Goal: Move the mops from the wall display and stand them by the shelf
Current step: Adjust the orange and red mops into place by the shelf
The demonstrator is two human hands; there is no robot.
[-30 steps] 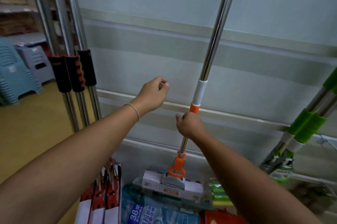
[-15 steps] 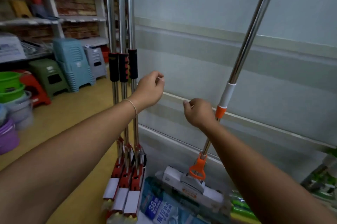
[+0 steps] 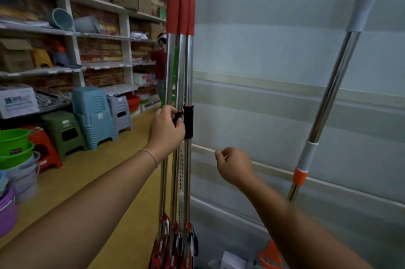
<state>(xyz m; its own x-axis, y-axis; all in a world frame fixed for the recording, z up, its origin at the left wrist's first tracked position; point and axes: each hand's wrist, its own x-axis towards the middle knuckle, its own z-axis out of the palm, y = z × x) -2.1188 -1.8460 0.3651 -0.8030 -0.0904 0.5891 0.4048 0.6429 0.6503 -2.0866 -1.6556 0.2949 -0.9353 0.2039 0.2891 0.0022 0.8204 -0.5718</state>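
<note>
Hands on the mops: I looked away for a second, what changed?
The right hand let go of the orange mop and hangs curled, empty. The left hand reached over and gripped the red mops. The orange mop still leans on the wall.

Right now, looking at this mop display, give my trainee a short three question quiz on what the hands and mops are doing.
1. True or false: the left hand grips the black sleeves on the red-handled mops.
2. Multiple choice: the right hand is A) gripping the orange-collared mop, B) curled in the air holding nothing, C) pressed flat on the wall panel.
3. Fill the gap: the orange-collared mop leans against the wall panel to the ___ of the red-handled mops.

Key: 1 true; 2 B; 3 right.
</note>
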